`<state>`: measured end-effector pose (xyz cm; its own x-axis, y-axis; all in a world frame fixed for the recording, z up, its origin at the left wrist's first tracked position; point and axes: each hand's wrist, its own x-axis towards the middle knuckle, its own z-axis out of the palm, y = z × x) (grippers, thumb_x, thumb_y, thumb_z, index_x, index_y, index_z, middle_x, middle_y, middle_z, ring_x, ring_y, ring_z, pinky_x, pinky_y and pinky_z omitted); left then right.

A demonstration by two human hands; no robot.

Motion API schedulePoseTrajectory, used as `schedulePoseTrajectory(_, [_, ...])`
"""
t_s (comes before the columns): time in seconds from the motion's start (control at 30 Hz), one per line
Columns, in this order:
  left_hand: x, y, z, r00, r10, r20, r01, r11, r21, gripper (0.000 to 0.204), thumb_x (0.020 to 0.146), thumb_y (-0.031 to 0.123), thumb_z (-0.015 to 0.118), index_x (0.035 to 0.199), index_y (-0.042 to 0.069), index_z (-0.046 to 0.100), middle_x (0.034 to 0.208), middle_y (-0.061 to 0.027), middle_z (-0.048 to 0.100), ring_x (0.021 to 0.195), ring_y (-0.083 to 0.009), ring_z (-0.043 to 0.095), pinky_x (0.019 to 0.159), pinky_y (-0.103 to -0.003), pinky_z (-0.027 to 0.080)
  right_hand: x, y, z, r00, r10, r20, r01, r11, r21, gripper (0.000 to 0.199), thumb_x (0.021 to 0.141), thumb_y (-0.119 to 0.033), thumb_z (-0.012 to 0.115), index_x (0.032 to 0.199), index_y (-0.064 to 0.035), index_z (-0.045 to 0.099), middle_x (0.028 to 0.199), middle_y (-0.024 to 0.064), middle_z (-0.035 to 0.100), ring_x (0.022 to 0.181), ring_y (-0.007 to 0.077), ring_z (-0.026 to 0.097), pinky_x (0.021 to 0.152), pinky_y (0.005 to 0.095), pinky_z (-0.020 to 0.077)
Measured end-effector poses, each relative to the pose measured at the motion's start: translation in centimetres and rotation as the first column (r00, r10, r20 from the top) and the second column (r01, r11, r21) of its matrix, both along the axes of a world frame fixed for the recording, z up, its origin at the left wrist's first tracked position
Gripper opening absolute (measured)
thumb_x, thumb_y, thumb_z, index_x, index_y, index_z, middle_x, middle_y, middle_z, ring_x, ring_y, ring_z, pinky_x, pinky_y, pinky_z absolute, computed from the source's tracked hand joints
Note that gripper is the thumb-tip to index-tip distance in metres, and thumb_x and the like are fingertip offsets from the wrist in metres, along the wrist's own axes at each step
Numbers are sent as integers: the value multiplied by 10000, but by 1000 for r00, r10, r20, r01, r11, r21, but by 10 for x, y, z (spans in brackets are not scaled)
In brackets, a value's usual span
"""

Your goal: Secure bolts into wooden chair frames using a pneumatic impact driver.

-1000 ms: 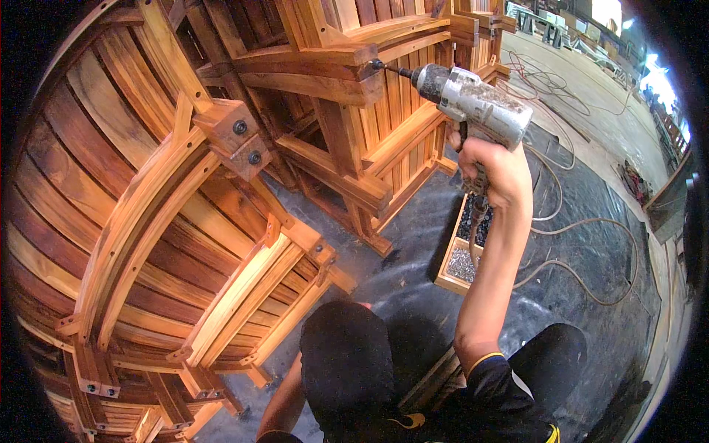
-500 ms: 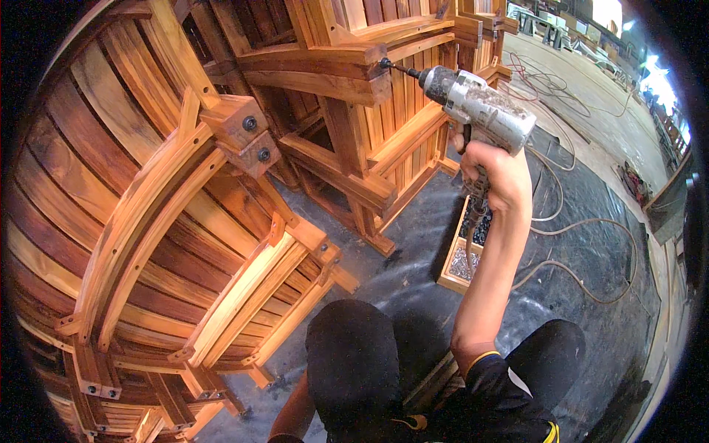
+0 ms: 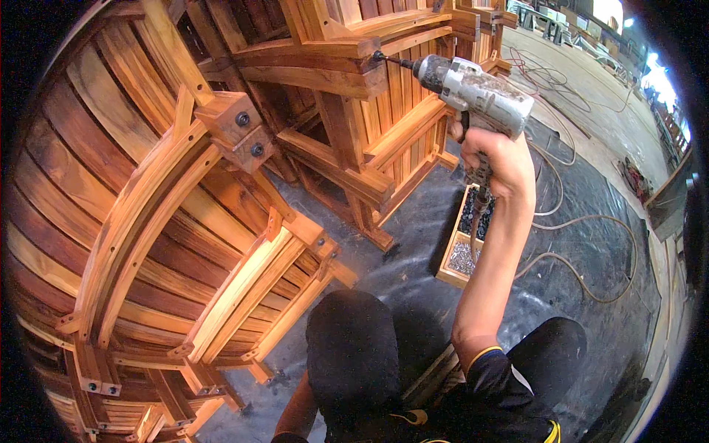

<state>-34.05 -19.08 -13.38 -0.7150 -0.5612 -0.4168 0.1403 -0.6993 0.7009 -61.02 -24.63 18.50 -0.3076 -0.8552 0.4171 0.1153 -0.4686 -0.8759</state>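
Note:
My right hand is wrapped round the grip of a grey, worn air impact driver, raised up and to the right. A hose runs down from the driver's grip. Its long thin bit points left, with the dark tip at a bolt head on the end of a wooden beam. That beam belongs to a slatted wooden furniture frame. Only part of my left forearm shows beside my knee at the lower edge; the left hand itself is out of sight.
Another slatted wooden frame, with dark bolts in its block ends, fills the left side. A wooden box of dark and silvery fasteners sits beneath my right arm. Hoses loop over the black floor sheet.
The driver and my right hand have shifted slightly upward, with the bit still at the beam's end. The whole view has moved a little. The grip is unchanged.

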Motion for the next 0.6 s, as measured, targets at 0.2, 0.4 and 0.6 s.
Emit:
schedulePoseTrajectory(0.2, [1, -3, 5, 998, -50, 33, 49, 999, 24, 233, 926, 212, 490, 1033, 8, 525, 695, 13, 463, 563, -50, 414, 509, -193, 356, -3, -1, -2, 1000, -3, -25, 4, 999, 35, 347, 565, 81, 498, 895, 7, 577, 699, 52, 556, 493, 101, 455, 374, 228, 306])
schedulePoseTrajectory(0.4, [4, -8, 11, 989, -122, 78, 118, 991, 56, 232, 928, 219, 490, 1025, 11, 526, 690, 16, 457, 561, -48, 410, 506, -192, 352, -3, -3, -1, 998, 16, -55, -19, 999, -44, 290, 576, 61, 490, 843, -5, 583, 641, 26, 519, 453, 77, 412, 368, 217, 295])
schedulePoseTrajectory(0.6, [13, -7, 15, 978, -164, 130, 151, 983, 102, 232, 929, 226, 489, 1018, 15, 526, 685, 20, 452, 559, -47, 406, 504, -191, 349, -3, -8, 0, 999, 17, -42, -20, 997, -72, 176, 609, 39, 540, 772, -21, 571, 603, 3, 501, 438, 64, 400, 371, 218, 284])
